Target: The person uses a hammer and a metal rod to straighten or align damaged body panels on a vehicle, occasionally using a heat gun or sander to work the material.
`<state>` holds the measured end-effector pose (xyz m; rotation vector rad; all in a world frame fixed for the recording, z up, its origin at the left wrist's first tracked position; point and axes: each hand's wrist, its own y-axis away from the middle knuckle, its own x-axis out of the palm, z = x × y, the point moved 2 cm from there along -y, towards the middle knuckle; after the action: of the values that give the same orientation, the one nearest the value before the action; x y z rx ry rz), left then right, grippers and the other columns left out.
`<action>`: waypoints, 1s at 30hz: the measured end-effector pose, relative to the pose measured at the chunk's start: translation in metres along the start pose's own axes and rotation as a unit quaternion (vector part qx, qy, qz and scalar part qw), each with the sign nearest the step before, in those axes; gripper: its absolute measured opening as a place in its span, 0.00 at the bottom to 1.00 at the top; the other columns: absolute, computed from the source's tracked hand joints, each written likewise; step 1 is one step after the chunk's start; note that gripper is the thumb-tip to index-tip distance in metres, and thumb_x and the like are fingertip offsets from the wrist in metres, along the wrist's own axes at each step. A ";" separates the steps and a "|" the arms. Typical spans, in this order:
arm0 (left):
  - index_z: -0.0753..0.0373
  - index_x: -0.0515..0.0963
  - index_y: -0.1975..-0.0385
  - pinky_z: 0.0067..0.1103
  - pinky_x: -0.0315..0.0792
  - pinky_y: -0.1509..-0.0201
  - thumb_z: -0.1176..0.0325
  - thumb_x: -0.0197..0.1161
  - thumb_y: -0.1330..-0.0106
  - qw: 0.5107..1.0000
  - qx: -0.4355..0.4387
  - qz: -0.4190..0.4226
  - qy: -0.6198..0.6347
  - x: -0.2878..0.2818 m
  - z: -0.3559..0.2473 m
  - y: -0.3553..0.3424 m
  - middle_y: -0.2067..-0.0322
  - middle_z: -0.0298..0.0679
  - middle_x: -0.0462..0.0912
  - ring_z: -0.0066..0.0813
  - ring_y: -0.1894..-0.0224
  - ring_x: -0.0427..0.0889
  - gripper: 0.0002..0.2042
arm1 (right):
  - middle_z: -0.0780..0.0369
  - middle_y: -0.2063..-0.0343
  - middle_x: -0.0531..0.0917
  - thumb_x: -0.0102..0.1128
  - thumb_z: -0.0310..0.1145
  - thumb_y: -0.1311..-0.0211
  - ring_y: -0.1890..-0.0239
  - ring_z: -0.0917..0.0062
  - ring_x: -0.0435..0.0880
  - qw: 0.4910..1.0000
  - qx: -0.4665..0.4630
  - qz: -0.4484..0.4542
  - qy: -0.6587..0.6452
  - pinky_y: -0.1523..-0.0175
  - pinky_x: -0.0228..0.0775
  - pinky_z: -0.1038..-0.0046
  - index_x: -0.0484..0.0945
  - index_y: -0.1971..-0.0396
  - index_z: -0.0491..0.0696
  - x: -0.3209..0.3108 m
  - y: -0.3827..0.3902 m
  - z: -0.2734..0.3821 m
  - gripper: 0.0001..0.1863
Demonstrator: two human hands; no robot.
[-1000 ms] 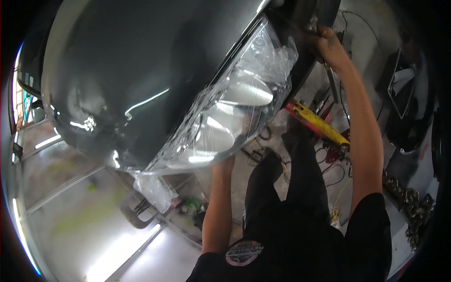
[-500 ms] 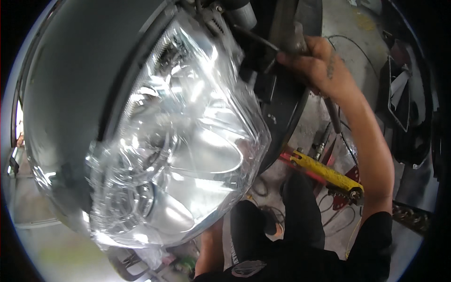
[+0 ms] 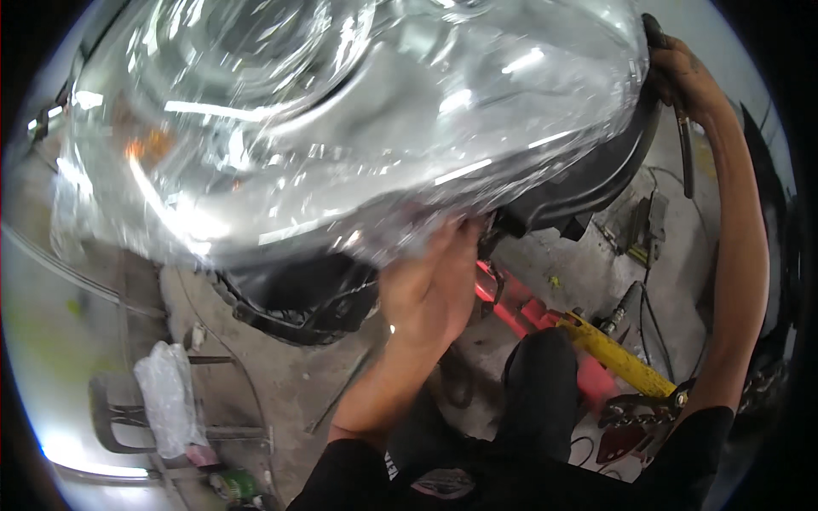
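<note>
- Well, at far left a dark frame (image 3: 106,417) stands low, with a crumpled clear bag (image 3: 166,400) hanging over it.
- Just below the bag, near the lower edge, lies a green can (image 3: 237,484).
- Right of these and higher up, a black part (image 3: 294,302) shows beneath the headlight, partly covered by it.
- The headlight (image 3: 426,94) spans the top of the view, from the left side across to the right hand, wrapped in loose, shiny clear plastic; an amber patch (image 3: 146,146) glows through near its left end.
- The left hand (image 3: 430,285) is raised against the headlight's lower edge; plastic and blur hide the fingertips, so I cannot tell how far it is closed.
- Beyond it, a red beam (image 3: 520,311) slants down past the person's knee (image 3: 541,370), below a black housing (image 3: 588,192).
- A yellow bar (image 3: 626,358) runs beside the beam, near a chain (image 3: 635,413).
- Farthest right, the right hand (image 3: 686,77) is curled round a dark tool (image 3: 687,162), just beside the headlight's right end; the tool's straight shank points down.
</note>
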<state>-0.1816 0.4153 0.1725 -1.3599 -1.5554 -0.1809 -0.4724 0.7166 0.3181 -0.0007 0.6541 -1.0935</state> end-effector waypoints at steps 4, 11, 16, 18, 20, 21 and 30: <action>0.66 0.78 0.46 0.38 0.70 0.37 0.69 0.61 0.27 0.999 -0.024 -0.003 0.027 -0.039 0.013 0.001 0.43 0.46 0.80 0.40 0.39 0.77 0.14 | 0.72 0.80 0.72 0.54 0.39 0.34 0.84 0.87 0.65 0.991 0.028 -0.112 -0.065 0.79 0.56 0.81 0.73 0.69 0.49 0.025 0.004 0.001 0.09; 0.71 0.71 0.34 0.24 0.64 0.31 0.68 0.58 0.25 0.966 0.107 0.065 -0.225 -0.043 0.007 -0.009 0.41 0.52 0.79 0.35 0.39 0.77 0.23 | 0.65 0.63 0.83 0.52 0.49 0.27 0.66 0.80 0.79 0.967 0.030 -0.230 -0.106 0.65 0.71 0.76 0.78 0.49 0.45 0.034 0.027 0.010 0.22; 0.69 0.64 0.28 0.18 0.72 0.49 0.70 0.57 0.25 0.976 0.066 0.073 -0.195 -0.048 0.015 0.002 0.52 0.40 0.81 0.21 0.58 0.77 0.27 | 0.63 0.57 0.85 0.64 0.44 0.29 0.57 0.76 0.84 0.988 -0.081 -0.014 -0.133 0.56 0.76 0.70 0.79 0.46 0.47 0.021 0.041 0.006 0.20; 0.69 0.60 0.26 0.18 0.73 0.54 0.75 0.55 0.27 0.963 0.132 0.101 -0.210 -0.049 0.013 0.006 0.57 0.40 0.80 0.20 0.62 0.77 0.29 | 0.67 0.63 0.85 0.65 0.41 0.31 0.64 0.78 0.82 0.955 0.057 -0.266 -0.115 0.61 0.73 0.73 0.81 0.53 0.50 -0.001 0.027 -0.003 0.13; 0.70 0.60 0.26 0.18 0.74 0.55 0.75 0.55 0.27 0.957 0.141 0.092 -0.236 -0.053 0.009 0.018 0.57 0.40 0.80 0.21 0.62 0.77 0.29 | 0.68 0.67 0.83 0.65 0.40 0.31 0.68 0.80 0.79 0.947 0.056 -0.287 -0.135 0.63 0.71 0.75 0.81 0.57 0.51 0.002 0.026 -0.009 0.10; 0.71 0.60 0.27 0.19 0.74 0.55 0.75 0.55 0.28 0.949 0.153 0.083 -0.263 -0.051 0.004 0.021 0.57 0.41 0.80 0.22 0.62 0.78 0.29 | 0.70 0.70 0.82 0.64 0.40 0.31 0.72 0.81 0.76 0.938 0.053 -0.304 -0.156 0.66 0.68 0.76 0.82 0.61 0.53 0.011 0.025 -0.007 0.07; 0.75 0.69 0.37 0.40 0.75 0.48 0.75 0.56 0.32 0.831 0.183 0.016 -0.526 -0.033 0.007 -0.010 0.60 0.53 0.82 0.49 0.59 0.83 0.23 | 0.73 0.80 0.68 0.49 0.36 0.23 0.85 0.89 0.59 0.946 0.032 -0.245 -0.211 0.78 0.55 0.82 0.69 0.69 0.52 0.048 0.036 0.008 0.10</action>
<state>-0.1988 0.3944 0.1496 -1.1980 -2.2745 1.0157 -0.4249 0.6911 0.2902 -0.3498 0.2278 -1.5360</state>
